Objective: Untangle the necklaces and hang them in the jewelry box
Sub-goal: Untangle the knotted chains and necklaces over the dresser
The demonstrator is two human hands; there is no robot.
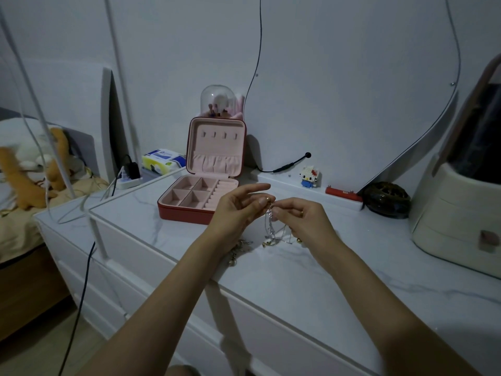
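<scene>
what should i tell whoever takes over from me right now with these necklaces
Left hand: pinches the top of the tangled silver chain necklaces.
Right hand: pinches the same clump from the other side, just above the white marble-look dresser top.
More chain and gold-coloured pieces lie on the top below the hands.
Red jewelry box with pink lining stands open behind the hands; its lid hooks are bare.
Done: box opened, tangle picked up.
Left: separate the chains, hang each on a hook.
</scene>
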